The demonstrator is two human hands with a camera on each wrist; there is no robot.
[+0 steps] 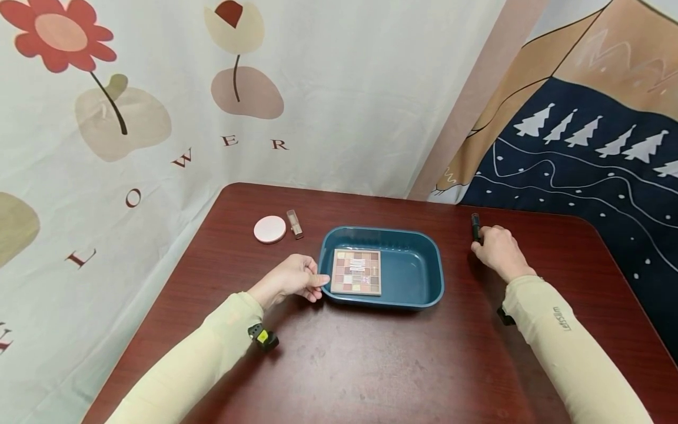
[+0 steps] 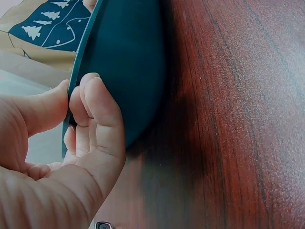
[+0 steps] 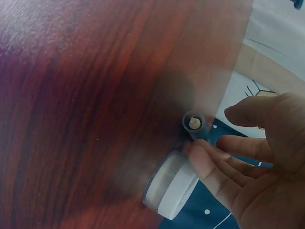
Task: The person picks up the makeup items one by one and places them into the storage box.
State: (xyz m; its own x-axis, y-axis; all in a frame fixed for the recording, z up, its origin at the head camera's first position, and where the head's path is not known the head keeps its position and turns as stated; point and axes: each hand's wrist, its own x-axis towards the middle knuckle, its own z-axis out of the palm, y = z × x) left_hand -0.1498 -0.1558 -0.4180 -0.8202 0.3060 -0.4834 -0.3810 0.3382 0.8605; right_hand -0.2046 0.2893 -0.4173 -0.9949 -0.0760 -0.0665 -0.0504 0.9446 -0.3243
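My left hand (image 1: 296, 278) pinches the left rim of a dark teal plastic tray (image 1: 415, 277), thumb on the inner side and fingers against the outer wall; the left wrist view shows this thumb (image 2: 47, 107) and the wall (image 2: 128, 62) closely. A square eyeshadow palette (image 1: 356, 272) lies in the tray's left part. At the far right, my right hand (image 1: 500, 252) is beside a slim dark tube (image 1: 475, 222). In the right wrist view, thumb and fingers stand apart near the tube's round end (image 3: 194, 122); contact is unclear. A white-lidded round jar (image 3: 175, 188) lies beside the fingertips.
A round pale pink compact (image 1: 269, 229) and a lipstick (image 1: 294, 224) with a clear cap lie behind and left of the tray. The dark red wooden table (image 1: 360, 365) ends at printed curtains (image 1: 339, 88) along the back and sides.
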